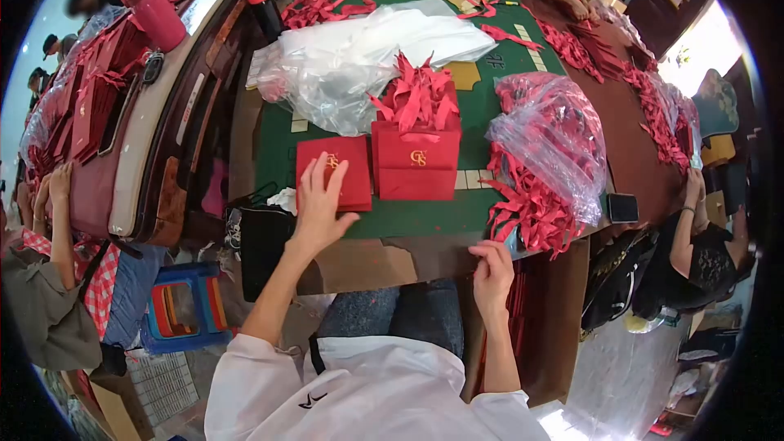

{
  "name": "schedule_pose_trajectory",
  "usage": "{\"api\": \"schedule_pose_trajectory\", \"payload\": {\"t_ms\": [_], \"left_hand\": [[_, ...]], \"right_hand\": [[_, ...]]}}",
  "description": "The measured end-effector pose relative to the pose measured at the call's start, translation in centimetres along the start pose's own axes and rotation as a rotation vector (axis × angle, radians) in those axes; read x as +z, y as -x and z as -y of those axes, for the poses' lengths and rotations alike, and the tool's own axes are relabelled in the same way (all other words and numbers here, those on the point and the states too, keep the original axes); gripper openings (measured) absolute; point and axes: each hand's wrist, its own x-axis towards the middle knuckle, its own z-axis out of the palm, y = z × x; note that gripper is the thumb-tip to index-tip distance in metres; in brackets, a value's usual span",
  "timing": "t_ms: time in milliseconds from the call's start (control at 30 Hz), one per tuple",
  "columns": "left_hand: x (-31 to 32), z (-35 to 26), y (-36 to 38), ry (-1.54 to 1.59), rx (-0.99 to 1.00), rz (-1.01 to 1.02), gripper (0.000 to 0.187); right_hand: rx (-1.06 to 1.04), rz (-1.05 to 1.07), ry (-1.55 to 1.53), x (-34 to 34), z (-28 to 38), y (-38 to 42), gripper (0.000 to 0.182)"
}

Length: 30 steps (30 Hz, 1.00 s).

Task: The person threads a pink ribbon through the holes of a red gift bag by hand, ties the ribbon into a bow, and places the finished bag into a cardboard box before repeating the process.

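We see our left hand [318, 204] lying flat on a red box [336, 170], fingers [325, 171] spread wide and gripping nothing; the box sits at the near edge of the green table [408, 216], its lid bearing a small gold emblem. Just beside it stands an upright red paper bag [415, 165] with the same gold mark, stuffed with red ribbons [416, 96]. Further right, a clear plastic bag [549, 140] spills red ribbon strips. Our right hand [492, 273] pinches at those strips by the table edge.
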Motion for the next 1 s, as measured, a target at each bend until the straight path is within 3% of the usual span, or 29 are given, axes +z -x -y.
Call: {"api": "schedule_pose_trajectory", "payload": {"t_ms": [133,233,400,600,667,867,1000], "left_hand": [[0.7,2.1,1.6,0.013,-0.046,0.115,0.079],[0.7,1.8,2.1,-0.009,0.000,0.084,0.071],[0.2,-0.1,3.7,0.023,0.051,-0.089,0.050],[0.0,-4.5,8.9,0.002,0.080,-0.192,0.046],[0.4,-5.8,10.4,0.002,0.078,-0.192,0.044],[3.0,-8.6,13.5,0.066,0.223,-0.029,0.041],[3.4,-10.0,12.8,0.257,0.166,0.109,0.048]], "right_hand": [[-0.031,0.146,0.274,-1.8,-0.8,2.9,0.039],[-0.050,0.150,0.332,-1.5,-1.1,3.8,0.041],[-0.059,0.072,0.244,-1.1,-2.7,3.9,0.030],[-0.073,0.115,0.297,-1.5,0.3,2.5,0.018],[-0.117,0.042,0.178,-0.7,1.7,1.3,0.016],[0.009,0.018,-0.008,3.1,3.3,-0.4,0.014],[-0.013,0.115,0.025,4.5,4.1,-1.0,0.012]]}}
